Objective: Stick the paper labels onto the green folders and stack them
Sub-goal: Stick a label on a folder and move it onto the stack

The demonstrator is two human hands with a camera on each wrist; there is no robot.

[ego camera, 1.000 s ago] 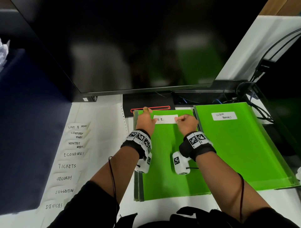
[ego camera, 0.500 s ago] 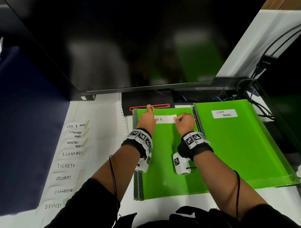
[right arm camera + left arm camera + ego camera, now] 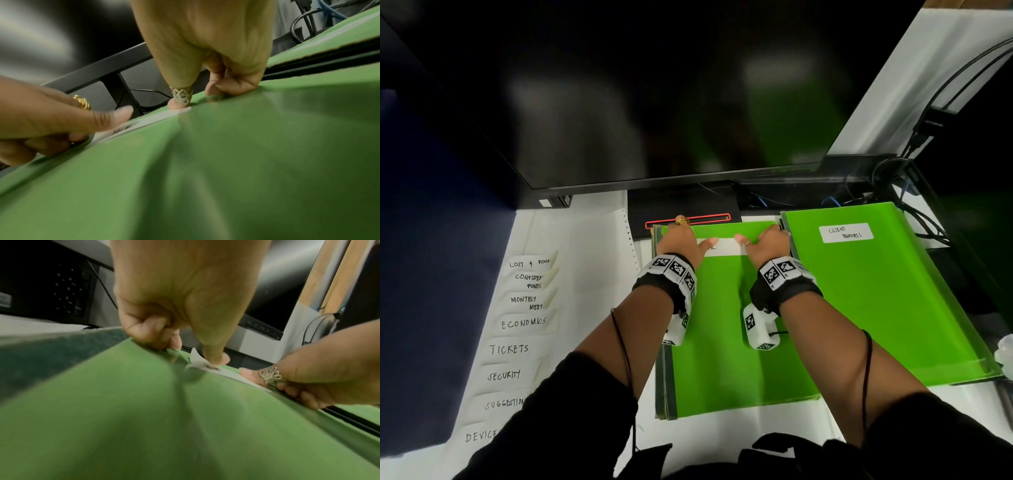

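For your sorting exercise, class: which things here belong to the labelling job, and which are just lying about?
Job: label under both thumbs; left hand; right hand; green folder pile; labelled folder; spare labels.

Lying about: monitor; cables.

Both forearms were stretched forward side by side, palms turned down, a marker-covered band worn on each wrist. The left hand [image 3: 680, 244] was held with its thumb extended toward the right and its other fingers [image 3: 148, 331] curled under. The right hand [image 3: 767, 244] was posed likewise, ringed thumb pressed down, fingers [image 3: 230, 84] curled.
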